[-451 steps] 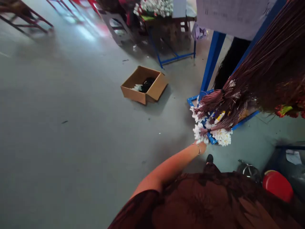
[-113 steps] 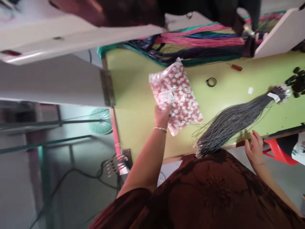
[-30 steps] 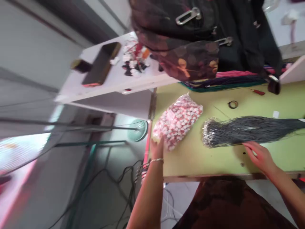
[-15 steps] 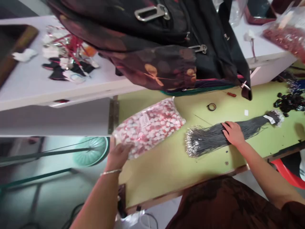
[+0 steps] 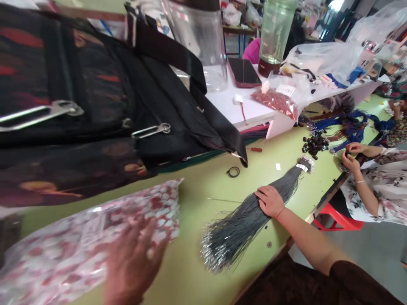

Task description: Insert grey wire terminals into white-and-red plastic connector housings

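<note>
My left hand (image 5: 135, 254), somewhat blurred, is over the clear plastic bag (image 5: 95, 231) of small white and red pieces, fingers outstretched and a little apart. Whether it presses on the bag I cannot tell. On the green table, my right hand (image 5: 270, 201) lies flat on a long bundle of dark grey wires (image 5: 244, 226), its fingers not wrapped round it. Shiny metal tips fan out at the bundle's near end. A white band (image 5: 302, 167) circles the wires by the far end.
A black patterned backpack (image 5: 104, 114) hangs over the shelf's edge. Behind the wires lie a roll of black tape (image 5: 233, 172) and a red-handled tool (image 5: 255, 149). Black connectors (image 5: 314, 144) are piled farther right, near a co-worker's hands (image 5: 352, 156). A red stool (image 5: 338, 218) stands below.
The view has swung right and shows a co-worker. My left hand has gone from gripping the bag's near edge to lying outstretched over it. My right hand stays on the wires.
</note>
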The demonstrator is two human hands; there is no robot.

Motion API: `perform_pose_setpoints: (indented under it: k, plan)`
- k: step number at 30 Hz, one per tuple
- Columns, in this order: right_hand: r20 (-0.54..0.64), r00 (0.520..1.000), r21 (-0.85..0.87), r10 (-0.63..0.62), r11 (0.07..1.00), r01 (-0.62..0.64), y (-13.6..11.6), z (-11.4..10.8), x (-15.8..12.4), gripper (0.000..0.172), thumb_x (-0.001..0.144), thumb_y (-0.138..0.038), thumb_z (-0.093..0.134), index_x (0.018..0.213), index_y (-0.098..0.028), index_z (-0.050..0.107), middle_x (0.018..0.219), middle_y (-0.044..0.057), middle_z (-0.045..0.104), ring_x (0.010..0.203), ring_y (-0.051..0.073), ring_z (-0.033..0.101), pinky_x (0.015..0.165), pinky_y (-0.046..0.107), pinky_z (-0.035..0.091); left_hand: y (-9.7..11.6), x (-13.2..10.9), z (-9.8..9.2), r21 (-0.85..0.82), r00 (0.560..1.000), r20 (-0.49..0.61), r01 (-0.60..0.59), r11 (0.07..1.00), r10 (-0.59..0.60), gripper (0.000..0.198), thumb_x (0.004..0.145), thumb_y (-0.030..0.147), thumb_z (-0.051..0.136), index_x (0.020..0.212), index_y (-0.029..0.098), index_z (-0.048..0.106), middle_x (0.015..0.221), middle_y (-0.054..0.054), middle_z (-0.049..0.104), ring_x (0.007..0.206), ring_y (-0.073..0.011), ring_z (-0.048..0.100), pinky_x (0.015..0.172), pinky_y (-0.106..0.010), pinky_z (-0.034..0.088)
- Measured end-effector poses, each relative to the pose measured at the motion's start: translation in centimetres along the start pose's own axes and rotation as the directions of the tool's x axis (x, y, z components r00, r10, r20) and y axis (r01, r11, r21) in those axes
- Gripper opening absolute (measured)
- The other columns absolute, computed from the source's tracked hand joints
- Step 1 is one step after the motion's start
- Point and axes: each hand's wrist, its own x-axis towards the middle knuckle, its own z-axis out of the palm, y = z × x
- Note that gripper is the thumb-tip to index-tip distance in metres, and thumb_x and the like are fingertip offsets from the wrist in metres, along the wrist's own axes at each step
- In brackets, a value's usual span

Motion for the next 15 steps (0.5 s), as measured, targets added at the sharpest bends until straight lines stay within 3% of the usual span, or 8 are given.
perform_pose_setpoints:
  k: [2,4,8,12,15]
  plan:
    - [0.001,1.0,0.012,-0.009,1.0,0.009,0.0,-0.1,0.0,0.038,0.087,-0.028,0.046,0.122,-0.02,0.059,0.122,0.01,0.058,0.116,0.022,0.048,0.107,0.043,0.03,2.3,0.9,2.6,0.095,0.999,-0.003,-0.054,0.994,0.054,0.054,0.087,0.044,0.039,0.128,0.013,0.055,0.142,-0.017,0.042,0.138,-0.0372,0.027,0.11,-0.055,0.025]
    - [0.007,1.0,0.02,-0.009,1.0,0.009,-0.1,-0.2,0.1,0.038,0.087,-0.028,0.047,0.122,-0.02,0.059,0.122,0.01,0.058,0.116,0.022,0.047,0.107,0.042,0.031,3.4,1.2,3.8,0.168,0.998,0.004,-0.056,0.984,0.056,0.048,0.088,0.04,0.037,0.115,0.011,0.064,0.138,-0.02,0.046,0.137,-0.039,0.027,0.109,-0.058,0.025]
    - [0.058,0.998,0.026,0.01,1.0,-0.011,0.1,-0.6,0.4,0.039,0.086,-0.027,0.05,0.123,-0.02,0.057,0.122,0.01,0.057,0.115,0.023,0.047,0.106,0.042,0.031,3.3,-0.3,3.9,0.222,1.0,0.008,-0.03,0.975,0.029,0.04,0.088,0.033,0.035,0.102,0.017,0.07,0.135,-0.016,0.052,0.137,-0.0346,0.03,0.108,-0.056,0.028]
    - [0.147,0.989,0.052,-0.021,0.999,0.013,0.6,-1.2,0.5,0.043,0.088,-0.033,0.048,0.129,-0.021,0.052,0.128,0.01,0.053,0.12,0.024,0.044,0.108,0.043,0.03,2.7,-3.4,3.7,0.225,1.0,-0.009,-0.026,0.974,0.029,0.039,0.087,0.027,0.034,0.1,0.02,0.07,0.13,-0.014,0.057,0.136,-0.0311,0.033,0.108,-0.055,0.028]
    - [0.218,0.974,0.107,-0.056,0.994,0.033,1.5,-1.5,0.6,0.05,0.089,-0.04,0.047,0.135,-0.02,0.046,0.135,0.011,0.048,0.127,0.025,0.039,0.111,0.044,0.026,2.6,-4.9,3.6,0.216,0.999,0.014,0.042,0.975,-0.047,0.039,0.082,0.031,0.036,0.1,0.023,0.07,0.128,-0.012,0.059,0.135,-0.0319,0.036,0.107,-0.058,0.029]
